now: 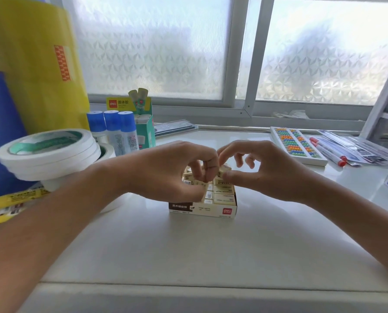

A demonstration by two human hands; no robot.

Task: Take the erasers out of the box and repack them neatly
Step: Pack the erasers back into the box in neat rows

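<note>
A small cream and brown eraser box stands open on the white table, filled with rows of cream wrapped erasers. My left hand hovers over the box's left half, its fingers curled around several erasers. My right hand is over the right half, with thumb and forefinger pinching one eraser just above the box. The hands hide the far rows.
A stack of white tape rolls sits at the left, in front of yellow and blue rolls. Blue-capped glue bottles and a green glue stick box stand behind. An abacus and markers lie at the right.
</note>
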